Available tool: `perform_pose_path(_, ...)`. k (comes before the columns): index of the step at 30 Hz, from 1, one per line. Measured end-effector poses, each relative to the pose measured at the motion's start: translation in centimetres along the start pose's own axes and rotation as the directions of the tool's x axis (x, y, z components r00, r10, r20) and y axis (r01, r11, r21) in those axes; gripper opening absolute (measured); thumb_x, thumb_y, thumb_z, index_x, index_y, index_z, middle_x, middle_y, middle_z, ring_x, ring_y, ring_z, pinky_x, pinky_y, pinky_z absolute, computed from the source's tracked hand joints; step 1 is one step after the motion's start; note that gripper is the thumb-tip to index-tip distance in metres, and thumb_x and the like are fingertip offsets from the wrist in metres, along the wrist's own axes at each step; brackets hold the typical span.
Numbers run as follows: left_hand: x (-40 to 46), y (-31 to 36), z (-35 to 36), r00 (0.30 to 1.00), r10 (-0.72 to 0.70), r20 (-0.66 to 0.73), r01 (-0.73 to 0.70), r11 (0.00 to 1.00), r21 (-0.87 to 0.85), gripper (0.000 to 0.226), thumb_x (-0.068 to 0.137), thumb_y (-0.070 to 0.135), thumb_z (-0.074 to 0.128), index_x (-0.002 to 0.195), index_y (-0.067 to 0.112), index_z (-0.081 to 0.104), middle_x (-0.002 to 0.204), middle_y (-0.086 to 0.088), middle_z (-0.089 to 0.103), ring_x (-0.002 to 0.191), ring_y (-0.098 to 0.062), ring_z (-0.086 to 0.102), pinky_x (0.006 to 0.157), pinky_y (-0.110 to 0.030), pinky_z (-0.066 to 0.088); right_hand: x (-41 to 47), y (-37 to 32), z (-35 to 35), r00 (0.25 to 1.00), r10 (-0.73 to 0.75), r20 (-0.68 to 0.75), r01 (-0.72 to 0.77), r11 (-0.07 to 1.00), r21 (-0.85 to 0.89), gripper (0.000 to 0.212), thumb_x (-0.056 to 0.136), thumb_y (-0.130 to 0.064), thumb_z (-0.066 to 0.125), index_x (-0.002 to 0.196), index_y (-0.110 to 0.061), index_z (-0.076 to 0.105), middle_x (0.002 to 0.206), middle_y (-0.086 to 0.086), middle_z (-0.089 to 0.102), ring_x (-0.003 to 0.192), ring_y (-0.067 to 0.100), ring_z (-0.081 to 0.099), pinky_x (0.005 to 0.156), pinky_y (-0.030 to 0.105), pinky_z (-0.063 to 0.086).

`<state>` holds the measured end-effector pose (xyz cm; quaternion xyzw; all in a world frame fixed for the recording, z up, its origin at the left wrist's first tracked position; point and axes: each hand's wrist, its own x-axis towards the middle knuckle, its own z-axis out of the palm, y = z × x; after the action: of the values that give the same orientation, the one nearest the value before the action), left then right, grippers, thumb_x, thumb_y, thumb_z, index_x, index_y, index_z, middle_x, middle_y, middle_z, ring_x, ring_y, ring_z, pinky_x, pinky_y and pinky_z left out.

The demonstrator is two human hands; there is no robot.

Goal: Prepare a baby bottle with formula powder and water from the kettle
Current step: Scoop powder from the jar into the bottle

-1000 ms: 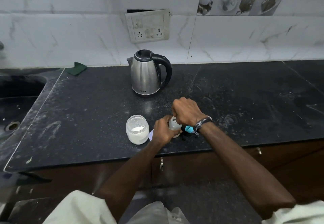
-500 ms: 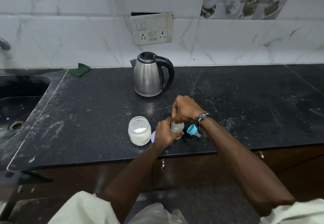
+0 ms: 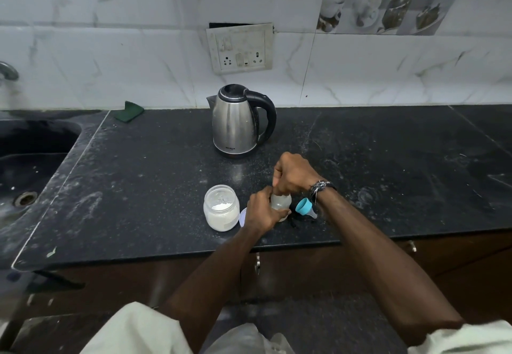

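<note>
A small translucent baby bottle (image 3: 281, 202) stands near the front edge of the black counter (image 3: 138, 187). My left hand (image 3: 260, 211) grips its body from the left. My right hand (image 3: 293, 175) is curled over its mouth; what the fingers hold is hidden. The bottle's blue collar with teat (image 3: 304, 207) lies on its side just right of the bottle. An open jar of white formula powder (image 3: 221, 211) stands left of my left hand, its pale lid (image 3: 243, 216) flat beside it. The steel kettle (image 3: 239, 123) with black handle stands behind, lid down.
A dark sink (image 3: 33, 148) is set into the counter at the left, with a tap (image 3: 8, 69) above it. A green scrub pad (image 3: 133, 111) leans at the wall. A socket panel (image 3: 239, 47) is above the kettle. Cabinet doors (image 3: 304, 265) lie below the counter.
The camera has tilted down a little, so everything sits lower in view. My right hand has shifted slightly over the bottle's mouth, uncovering the blue collar beside it. The left hand keeps its grip.
</note>
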<state>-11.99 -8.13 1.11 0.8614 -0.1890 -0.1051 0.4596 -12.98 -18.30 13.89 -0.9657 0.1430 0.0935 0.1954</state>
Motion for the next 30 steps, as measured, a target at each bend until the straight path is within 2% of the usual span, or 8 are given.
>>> perform_pose_path(3, 0.00, -0.01, -0.03, 1.000, -0.010, -0.001, 0.010, 1.000, -0.002, 0.061, 0.063, 0.031, 0.090, 0.115, 0.012, 0.064, 0.109, -0.005, 0.072, 0.101, -0.021, 0.066, 0.089, -0.044, 0.054, 0.05, -0.01, 0.07, 0.996, -0.003, -0.091, 0.001, 1.000, -0.028, 0.017, 0.068, -0.005, 0.080, 0.071, -0.012, 0.065, 0.085, 0.009, 0.072, 0.081, 0.027, 0.070, 0.075, 0.040, 0.059)
perform_pose_path(7, -0.03, 0.00, -0.04, 1.000, -0.005, -0.002, 0.005, 1.000, -0.003, 0.059, 0.064, 0.031, 0.090, 0.114, 0.012, 0.064, 0.109, -0.004, 0.073, 0.101, -0.020, 0.067, 0.088, -0.043, 0.054, 0.05, -0.22, 0.18, 1.000, -0.001, -0.019, 0.001, 1.000, 0.009, 0.016, 0.064, -0.007, 0.085, 0.067, -0.013, 0.070, 0.074, 0.004, 0.074, 0.072, 0.018, 0.072, 0.072, 0.038, 0.062)
perform_pose_path(10, -0.07, 0.03, -0.03, 1.000, -0.009, -0.010, 0.009, 1.000, 0.009, 0.059, 0.063, 0.032, 0.090, 0.113, 0.012, 0.065, 0.107, -0.005, 0.073, 0.099, -0.021, 0.066, 0.087, -0.042, 0.054, 0.13, -0.32, 0.09, 0.996, 0.008, -0.093, -0.010, 1.000, -0.019, 0.021, 0.068, -0.010, 0.082, 0.070, -0.013, 0.062, 0.087, 0.010, 0.072, 0.084, 0.028, 0.070, 0.074, 0.038, 0.058)
perform_pose_path(17, -0.06, -0.04, -0.03, 1.000, -0.012, -0.010, 0.012, 1.000, 0.008, 0.059, 0.062, 0.034, 0.090, 0.112, 0.014, 0.065, 0.106, -0.003, 0.073, 0.098, -0.020, 0.067, 0.086, -0.042, 0.054, 0.09, -0.34, 0.49, 0.994, 0.000, -0.106, -0.004, 0.999, -0.038, 0.019, 0.071, -0.007, 0.077, 0.072, -0.012, 0.059, 0.088, 0.012, 0.071, 0.084, 0.031, 0.070, 0.070, 0.037, 0.057)
perform_pose_path(20, -0.05, 0.00, 0.00, 1.000, -0.005, -0.010, 0.006, 1.000, 0.009, 0.058, 0.062, 0.034, 0.090, 0.111, 0.014, 0.066, 0.106, -0.002, 0.073, 0.097, -0.019, 0.067, 0.086, -0.042, 0.055, 0.19, -0.34, 0.42, 0.999, -0.003, -0.033, 0.003, 1.000, -0.015, 0.014, 0.064, -0.008, 0.083, 0.067, -0.012, 0.070, 0.076, 0.006, 0.073, 0.073, 0.021, 0.071, 0.068, 0.035, 0.061)
perform_pose_path(24, -0.08, 0.03, -0.01, 1.000, -0.007, -0.016, 0.007, 1.000, 0.014, 0.060, 0.061, 0.034, 0.090, 0.113, 0.015, 0.065, 0.108, -0.003, 0.073, 0.099, -0.020, 0.067, 0.087, -0.041, 0.054, 0.24, -0.12, 0.27, 0.993, 0.000, -0.122, -0.005, 0.999, -0.035, 0.017, 0.070, -0.010, 0.078, 0.076, -0.011, 0.063, 0.090, 0.013, 0.070, 0.084, 0.032, 0.069, 0.072, 0.039, 0.058)
perform_pose_path(28, -0.10, 0.06, 0.01, 1.000, 0.003, -0.015, -0.002, 1.000, 0.020, 0.058, 0.062, 0.034, 0.089, 0.111, 0.014, 0.065, 0.107, -0.003, 0.073, 0.098, -0.020, 0.067, 0.085, -0.042, 0.054, 0.22, 0.06, 0.25, 0.999, 0.033, 0.006, -0.033, 0.998, 0.050, 0.018, 0.060, -0.006, 0.086, 0.064, -0.014, 0.070, 0.069, 0.003, 0.073, 0.066, 0.017, 0.072, 0.068, 0.037, 0.063)
perform_pose_path(30, -0.16, 0.03, 0.00, 1.000, -0.002, -0.022, 0.002, 1.000, 0.016, 0.059, 0.062, 0.034, 0.090, 0.111, 0.013, 0.065, 0.106, -0.004, 0.073, 0.097, -0.021, 0.067, 0.085, -0.041, 0.054, 0.42, 0.52, 0.03, 0.998, 0.042, -0.037, -0.042, 0.999, 0.008, 0.022, 0.060, -0.011, 0.089, 0.072, -0.013, 0.070, 0.080, 0.006, 0.073, 0.076, 0.022, 0.071, 0.074, 0.040, 0.061)
